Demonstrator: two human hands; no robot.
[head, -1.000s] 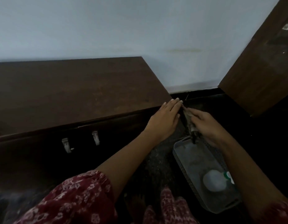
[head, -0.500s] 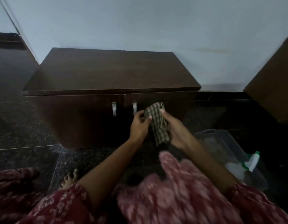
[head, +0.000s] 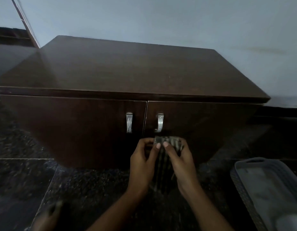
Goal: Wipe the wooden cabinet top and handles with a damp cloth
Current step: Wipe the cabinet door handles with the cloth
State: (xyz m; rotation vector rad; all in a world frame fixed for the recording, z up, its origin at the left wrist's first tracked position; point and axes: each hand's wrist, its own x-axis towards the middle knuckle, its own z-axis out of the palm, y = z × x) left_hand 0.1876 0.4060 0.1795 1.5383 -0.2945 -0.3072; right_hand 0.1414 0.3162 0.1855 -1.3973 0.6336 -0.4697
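Observation:
A low dark wooden cabinet (head: 127, 70) stands against the pale wall, its flat top bare. Two metal handles sit side by side on its doors: the left handle (head: 129, 122) and the right handle (head: 159, 122). A checked cloth (head: 164, 157) hangs bunched between my hands, just below the right handle. My left hand (head: 142, 165) and my right hand (head: 181, 165) both grip the cloth with thumbs and fingertips pinching its upper edge. The cloth does not touch the cabinet.
A grey plastic basket (head: 244, 177) stands on the dark speckled floor at the lower right, something white inside it at the frame edge. A foot (head: 47, 217) shows at the lower left. A dark panel edge rises at the far left.
The view has moved closer to the cabinet front. The cloth, spread open before, is now bunched narrower between both hands, and the hands sit lower, under the right handle.

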